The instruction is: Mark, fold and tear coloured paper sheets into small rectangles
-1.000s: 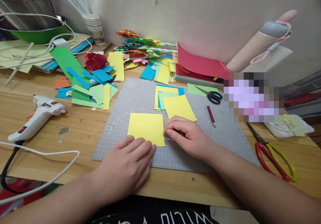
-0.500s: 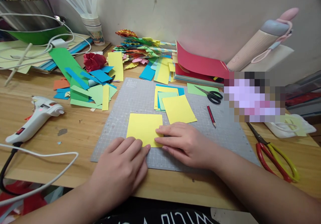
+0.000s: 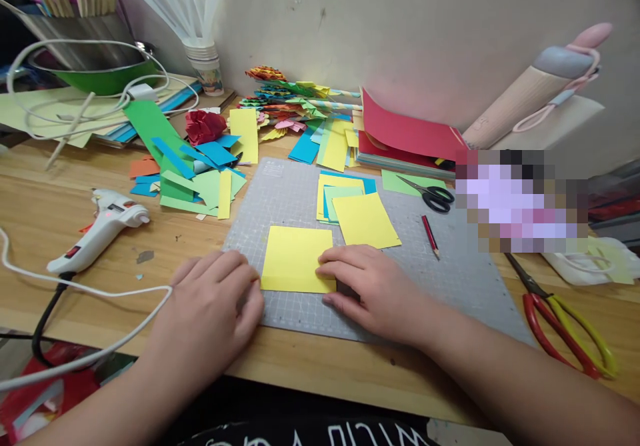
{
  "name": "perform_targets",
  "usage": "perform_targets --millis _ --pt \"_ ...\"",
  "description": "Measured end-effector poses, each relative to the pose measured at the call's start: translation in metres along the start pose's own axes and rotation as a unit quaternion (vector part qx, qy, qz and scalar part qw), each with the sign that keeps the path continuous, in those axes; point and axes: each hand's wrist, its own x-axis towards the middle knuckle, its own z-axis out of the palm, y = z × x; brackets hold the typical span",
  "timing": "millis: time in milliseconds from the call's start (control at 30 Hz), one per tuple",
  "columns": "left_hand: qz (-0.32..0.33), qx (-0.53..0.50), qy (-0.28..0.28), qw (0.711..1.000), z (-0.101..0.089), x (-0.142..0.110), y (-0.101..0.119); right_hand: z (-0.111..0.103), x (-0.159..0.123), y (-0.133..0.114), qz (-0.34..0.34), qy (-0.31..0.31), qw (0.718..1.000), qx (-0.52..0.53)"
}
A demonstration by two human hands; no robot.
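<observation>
- Centre of the clock, twelve toward the wall: a yellow square of paper [image 3: 297, 256] lies flat on a grey gridded mat [image 3: 415, 293], itself set on a wooden desk [image 3: 320, 359]. The spot directly before the wearer presumably gives both hands easy reach.
- At four o'clock, the right hand [image 3: 367, 286] lays its slightly spread fingers over the square's right edge, thumb apart near the bottom corner. The touch looks light, likely meant to keep the paper from sliding.
- Between eight and nine o'clock, the left hand [image 3: 217, 299] curls, fingers bunched together at the square's lower left corner; whether they pinch its edge cannot be told. Hands at opposite sides probably help keep the square straight.
- At two o'clock, another yellow sheet [image 3: 366, 219] overlaps blue, green and yellow pieces, apparently grouped to stay within reach; near three o'clock, a red pencil [image 3: 430, 236] lies on the mat.
- Small black scissors [image 3: 437, 199] rest at two o'clock, larger red-and-yellow scissors [image 3: 540, 329] between three and four, both seemingly parked aside to leave working room.
- A white glue gun [image 3: 103, 229] occupies nine o'clock, well apart from the paper; coloured scraps [image 3: 200, 186] crowd ten.
</observation>
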Motion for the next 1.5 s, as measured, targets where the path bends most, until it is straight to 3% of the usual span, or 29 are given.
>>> perform_targets --millis 133,467,733,1000,1233,1500 --pt "-0.008 -0.085 -0.069 0.994 0.007 0.02 0.004 0.005 0.004 -0.003 0.049 0.009 0.998 0.035" --pt "0.053 -0.16 -0.218 0.961 0.013 0.065 0.006 0.005 0.003 0.001 0.052 0.012 0.996 0.07" --pt "0.066 -0.169 -0.209 0.961 0.016 0.067 0.007 -0.003 0.0 0.004 0.023 -0.02 0.997 0.074" --pt "0.093 -0.206 -0.196 0.954 0.023 0.069 -0.009 -0.002 -0.003 0.0 -0.074 -0.043 0.995 -0.056" --pt "0.108 -0.242 -0.193 0.945 0.027 0.071 -0.016 0.014 0.0 -0.004 -0.131 0.045 0.983 -0.12" --pt "0.124 -0.232 -0.192 0.945 0.027 0.071 -0.015 0.018 0.006 -0.01 -0.119 0.04 0.982 -0.144"
